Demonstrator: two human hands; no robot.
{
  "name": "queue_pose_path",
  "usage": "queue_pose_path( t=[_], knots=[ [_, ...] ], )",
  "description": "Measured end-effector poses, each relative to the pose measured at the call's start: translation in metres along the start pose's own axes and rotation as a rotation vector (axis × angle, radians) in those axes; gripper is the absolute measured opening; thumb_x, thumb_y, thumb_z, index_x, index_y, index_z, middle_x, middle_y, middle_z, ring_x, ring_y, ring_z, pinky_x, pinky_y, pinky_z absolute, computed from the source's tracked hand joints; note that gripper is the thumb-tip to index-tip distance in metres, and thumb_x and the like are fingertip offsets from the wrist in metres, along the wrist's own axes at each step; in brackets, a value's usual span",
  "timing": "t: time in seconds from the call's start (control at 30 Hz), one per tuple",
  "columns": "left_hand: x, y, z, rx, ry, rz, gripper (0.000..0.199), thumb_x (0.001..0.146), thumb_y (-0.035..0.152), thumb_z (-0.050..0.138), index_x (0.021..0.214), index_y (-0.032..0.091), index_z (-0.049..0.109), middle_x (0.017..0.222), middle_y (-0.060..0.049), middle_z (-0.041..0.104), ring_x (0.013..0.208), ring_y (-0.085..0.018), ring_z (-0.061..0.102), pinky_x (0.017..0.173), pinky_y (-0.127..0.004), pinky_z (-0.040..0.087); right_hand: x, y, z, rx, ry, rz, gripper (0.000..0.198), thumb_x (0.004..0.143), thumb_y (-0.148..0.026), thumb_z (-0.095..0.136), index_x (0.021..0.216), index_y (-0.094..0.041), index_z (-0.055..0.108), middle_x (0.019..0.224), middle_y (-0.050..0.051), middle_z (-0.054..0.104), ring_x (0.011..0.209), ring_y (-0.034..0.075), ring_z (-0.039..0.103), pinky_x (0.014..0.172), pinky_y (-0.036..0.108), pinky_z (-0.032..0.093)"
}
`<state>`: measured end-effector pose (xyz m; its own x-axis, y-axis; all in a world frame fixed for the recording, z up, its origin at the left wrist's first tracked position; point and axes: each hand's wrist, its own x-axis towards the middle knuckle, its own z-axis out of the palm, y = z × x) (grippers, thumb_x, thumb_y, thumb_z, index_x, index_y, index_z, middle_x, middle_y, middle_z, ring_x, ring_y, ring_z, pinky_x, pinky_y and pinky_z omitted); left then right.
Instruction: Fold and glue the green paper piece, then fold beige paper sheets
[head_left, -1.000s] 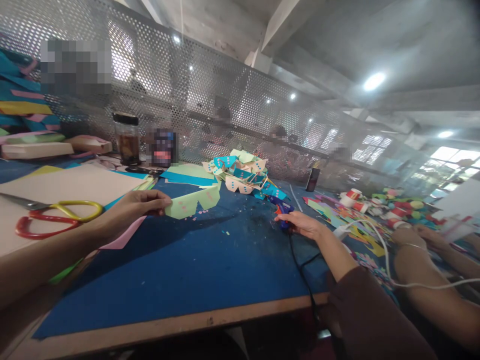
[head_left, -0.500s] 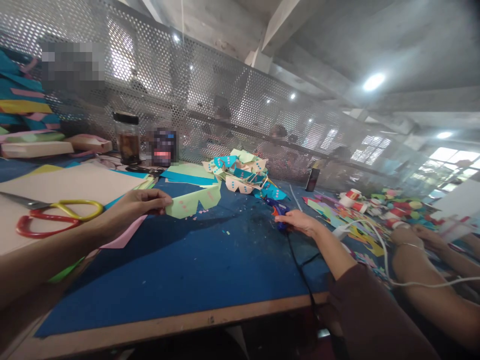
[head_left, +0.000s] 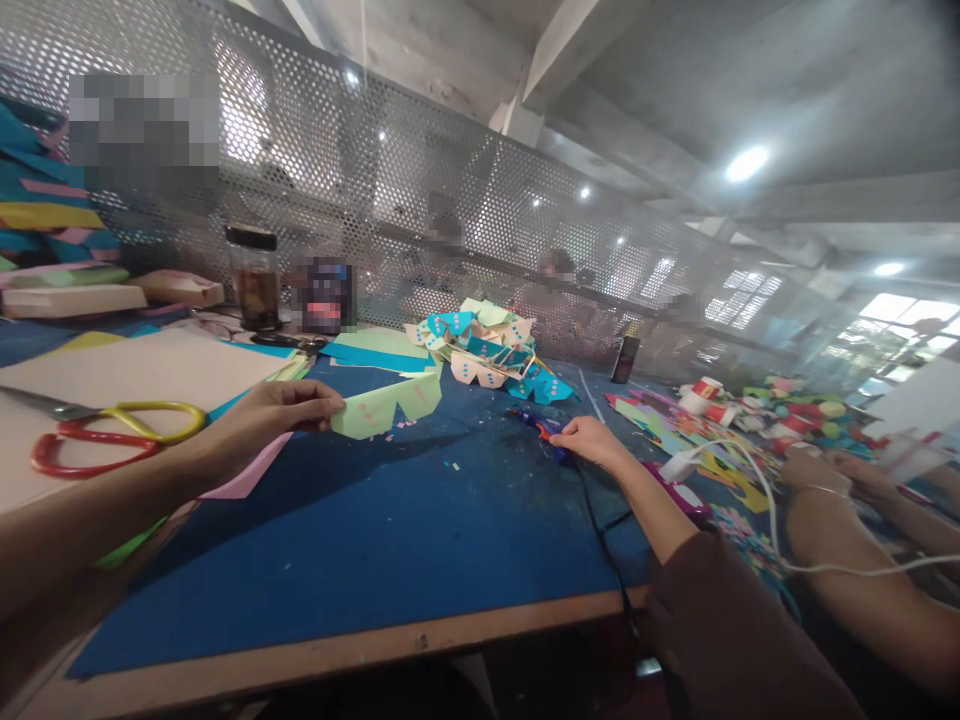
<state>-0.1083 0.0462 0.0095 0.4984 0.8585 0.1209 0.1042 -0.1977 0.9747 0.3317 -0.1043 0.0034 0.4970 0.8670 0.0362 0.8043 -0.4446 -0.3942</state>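
My left hand (head_left: 304, 405) is closed, its thumb and fingers pinching one end of a light green paper mask (head_left: 382, 405). The paper has a notch in its lower edge and small pink marks. To the right, my right hand (head_left: 592, 440) is closed on a blue glue gun (head_left: 531, 417) with an orange trigger. The nozzle end points left, low over the blue table mat (head_left: 360, 530). My fingers partly hide the gun's body, and its dark cord (head_left: 596, 515) runs down toward the table's front edge.
Scissors (head_left: 124, 440) with red and yellow handles lie on paper sheets (head_left: 180, 360) at left. A heap of paper masks (head_left: 484, 370) and a lidded jar (head_left: 253, 280) stand farther back. At right are a purple power strip (head_left: 686, 497), a white cable, paper scraps and another person's arm (head_left: 847, 540).
My right hand has shifted slightly, and the glue gun has tipped flatter and lower toward the table. More of the purple power strip shows. My left hand and the mask have barely moved.
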Motion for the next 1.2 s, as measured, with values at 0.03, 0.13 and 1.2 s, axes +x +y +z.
queue_pose_path(
  t=[0.03, 0.13, 1.2],
  knots=[
    [0.0, 0.0, 0.0, 0.002, -0.003, 0.006, 0.032, 0.071, 0.048, 0.077, 0.078, 0.017, 0.072, 0.069, 0.0, 0.061, 0.069, -0.014, 0.053, 0.069, -0.025, 0.043, -0.001, -0.001, 0.0, -0.031, 0.006, -0.016, 0.047, 0.069, -0.04, 0.074, 0.038, -0.021, 0.046, 0.036, -0.004, 0.036, 0.045, 0.011, 0.038, 0.05, 0.029, 0.018],
    [0.002, -0.003, -0.002, 0.013, -0.029, 0.008, 0.031, 0.073, 0.047, 0.077, 0.08, 0.017, 0.073, 0.072, -0.001, 0.062, 0.071, -0.013, 0.053, 0.07, -0.025, 0.043, -0.004, -0.003, 0.001, -0.083, 0.017, -0.009, 0.041, 0.073, -0.04, 0.074, 0.045, -0.021, 0.051, 0.044, -0.001, 0.048, 0.05, 0.014, 0.046, 0.052, 0.029, 0.023],
    [-0.01, -0.003, 0.002, 0.418, -0.088, 0.178, 0.026, 0.088, 0.046, 0.061, 0.089, 0.023, 0.073, 0.079, 0.0, 0.072, 0.073, -0.017, 0.063, 0.065, -0.026, 0.044, -0.056, -0.154, 0.058, 0.553, 0.274, -0.757, 0.021, 0.099, -0.029, 0.052, 0.113, -0.024, 0.067, 0.108, 0.007, 0.062, 0.099, 0.02, 0.062, 0.088, 0.035, 0.053]
  ],
)
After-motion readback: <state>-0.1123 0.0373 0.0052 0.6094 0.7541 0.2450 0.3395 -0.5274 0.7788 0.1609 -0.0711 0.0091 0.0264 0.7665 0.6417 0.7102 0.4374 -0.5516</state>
